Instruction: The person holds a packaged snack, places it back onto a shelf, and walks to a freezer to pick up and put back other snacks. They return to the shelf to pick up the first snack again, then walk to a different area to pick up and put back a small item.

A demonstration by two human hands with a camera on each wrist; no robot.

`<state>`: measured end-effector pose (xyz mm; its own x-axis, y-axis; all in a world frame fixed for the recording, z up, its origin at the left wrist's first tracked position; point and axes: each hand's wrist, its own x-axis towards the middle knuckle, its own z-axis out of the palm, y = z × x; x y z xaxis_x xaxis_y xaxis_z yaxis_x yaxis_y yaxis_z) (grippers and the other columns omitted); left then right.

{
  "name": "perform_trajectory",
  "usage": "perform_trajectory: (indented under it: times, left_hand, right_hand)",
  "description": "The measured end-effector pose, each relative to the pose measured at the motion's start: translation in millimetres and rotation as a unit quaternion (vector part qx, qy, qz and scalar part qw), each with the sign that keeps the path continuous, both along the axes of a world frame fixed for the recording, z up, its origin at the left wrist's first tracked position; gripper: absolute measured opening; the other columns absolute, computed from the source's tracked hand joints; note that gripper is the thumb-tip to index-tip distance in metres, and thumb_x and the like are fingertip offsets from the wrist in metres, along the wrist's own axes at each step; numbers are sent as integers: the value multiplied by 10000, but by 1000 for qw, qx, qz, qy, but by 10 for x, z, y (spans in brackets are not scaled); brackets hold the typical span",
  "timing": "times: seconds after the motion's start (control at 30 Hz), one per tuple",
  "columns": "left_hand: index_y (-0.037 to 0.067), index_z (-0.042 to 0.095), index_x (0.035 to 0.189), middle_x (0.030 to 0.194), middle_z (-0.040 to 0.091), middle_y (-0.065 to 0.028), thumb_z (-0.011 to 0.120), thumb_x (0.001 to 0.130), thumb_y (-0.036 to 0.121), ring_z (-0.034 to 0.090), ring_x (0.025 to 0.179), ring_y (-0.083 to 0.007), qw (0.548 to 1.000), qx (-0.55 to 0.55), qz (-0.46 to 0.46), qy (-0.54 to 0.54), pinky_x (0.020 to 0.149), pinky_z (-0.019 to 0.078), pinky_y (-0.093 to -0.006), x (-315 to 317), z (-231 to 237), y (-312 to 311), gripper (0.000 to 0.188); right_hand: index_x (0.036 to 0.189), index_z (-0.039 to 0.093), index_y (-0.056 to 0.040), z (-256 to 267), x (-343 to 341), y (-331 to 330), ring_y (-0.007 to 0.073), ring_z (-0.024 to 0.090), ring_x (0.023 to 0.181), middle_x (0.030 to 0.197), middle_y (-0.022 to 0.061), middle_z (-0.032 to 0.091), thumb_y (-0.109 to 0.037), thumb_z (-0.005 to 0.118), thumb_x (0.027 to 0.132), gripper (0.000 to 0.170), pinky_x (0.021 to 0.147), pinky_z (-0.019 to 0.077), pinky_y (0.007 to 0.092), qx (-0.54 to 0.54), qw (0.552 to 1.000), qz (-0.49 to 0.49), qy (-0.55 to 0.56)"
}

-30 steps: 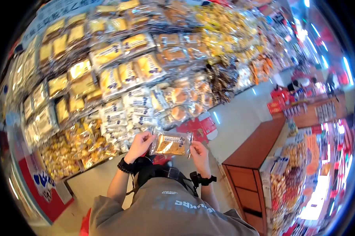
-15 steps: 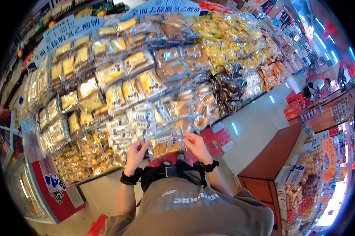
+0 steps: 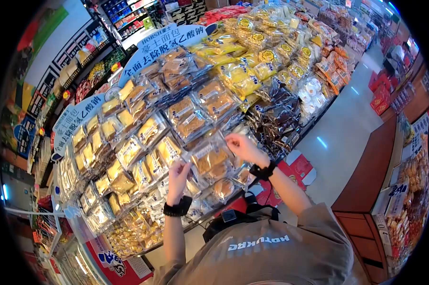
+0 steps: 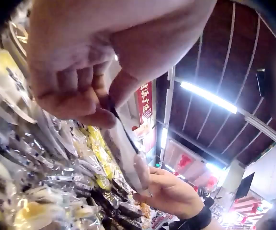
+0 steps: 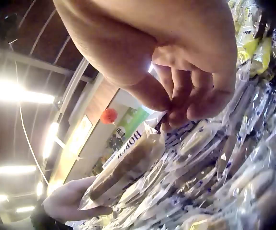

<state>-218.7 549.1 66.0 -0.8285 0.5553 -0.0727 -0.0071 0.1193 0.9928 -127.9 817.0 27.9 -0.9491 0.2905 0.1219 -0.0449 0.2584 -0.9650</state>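
A clear packet of brown bread or cake is stretched between both hands above the display in the head view. My left hand pinches its left edge between thumb and fingers. At its upper right edge, my right hand pinches the wrapper. The left wrist view shows the packet side-on, thin, with the left hand at its near end and the right hand at the far end. In the right wrist view, lettering shows on the wrapper of the packet.
Rows of wrapped yellow cakes spread under and left of the hands. Yellow packets and dark packets lie beyond. A blue sign stands along the back. A brown wooden counter is at the right, with red boxes on the floor.
Both hands have moved up and forward with the packet, from near the body to over the display. The head view has turned, showing more shelves at the left.
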Motion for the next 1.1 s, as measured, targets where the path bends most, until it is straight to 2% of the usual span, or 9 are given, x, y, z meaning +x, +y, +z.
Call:
perform_trajectory:
  times: [0.1, 0.33, 0.47, 0.57, 0.7, 0.9, 0.97, 1.03, 1.1]
  left_hand:
    - [53, 597, 834, 665, 544, 35, 610, 955, 162, 488, 581, -34, 998, 11, 42, -40, 526, 368, -190, -353, 145, 510, 164]
    - [52, 647, 925, 760, 610, 20, 642, 923, 125, 534, 627, -37, 992, 30, 73, 103, 518, 408, -194, -1348, 62, 1525, 74]
    - [39, 648, 924, 778, 628, 10, 656, 914, 140, 556, 646, -54, 996, -18, 87, 23, 535, 428, -210, -1662, 271, 1883, 101]
    - [49, 651, 918, 786, 636, -2, 663, 908, 144, 564, 634, -63, 994, -9, 83, 77, 509, 430, -211, -2071, -156, 2018, 97]
    - [21, 657, 869, 707, 618, -3, 679, 885, 127, 515, 554, -58, 990, -49, 124, 36, 478, 392, -211, -2100, -322, 2096, 109]
    - [14, 650, 844, 711, 634, -39, 684, 864, 117, 588, 560, -108, 989, -15, 143, -43, 466, 462, -244, -2033, -267, 2024, 110]
    - [13, 648, 841, 703, 637, -49, 665, 859, 92, 591, 545, -126, 986, 12, 152, -71, 463, 470, -248, -2057, -283, 2031, 83]
    - [13, 647, 839, 693, 641, -58, 631, 861, 64, 607, 549, -141, 985, 25, 165, -44, 466, 479, -256, -1992, -214, 2010, 58]
    - [20, 654, 795, 691, 657, -83, 611, 853, 39, 620, 538, -139, 981, -6, 192, 22, 464, 487, -266, -1891, -68, 1997, 75]
  right_hand:
    - [1073, 652, 16, 176, -423, 457, 168, 645, 853, 967, 126, 695, -75, 591, 885, 218, 760, 509, 305, -5, 1000, 0, 23]
    - [1052, 657, 20, 231, -1379, 1330, 209, 664, 767, 846, 134, 702, -103, 615, 857, 235, 724, 520, 321, 20, 996, -62, 54]
    - [1039, 654, 8, 130, -1798, 1637, 238, 674, 809, 886, 144, 703, -127, 634, 838, 243, 740, 520, 334, 67, 988, -108, 89]
    - [1028, 647, -5, -7, -1972, 1740, 260, 668, 892, 963, 167, 688, -134, 625, 838, 231, 778, 514, 341, 65, 992, -101, 48]
    - [1074, 632, -12, 128, -1889, 1501, 329, 644, 947, 1017, 185, 672, -99, 593, 846, 247, 818, 505, 380, 81, 986, -133, 57]
    - [1133, 622, -28, 151, -1825, 1381, 372, 600, 1043, 1097, 206, 643, 3, 550, 820, 322, 914, 468, 419, 111, 985, -90, 95]
    - [1115, 629, -7, 36, -1954, 1396, 290, 616, 868, 975, 183, 638, 11, 566, 831, 291, 765, 489, 360, 168, 971, -110, 128]
    - [1129, 639, -7, -230, -2124, 1456, 310, 620, 967, 1060, 194, 644, 8, 579, 814, 321, 830, 494, 369, 190, 963, -94, 166]
    - [1176, 624, 17, 9, -2108, 1371, 362, 566, 1156, 1213, 209, 615, 18, 526, 808, 381, 1009, 440, 403, 229, 956, -86, 161]
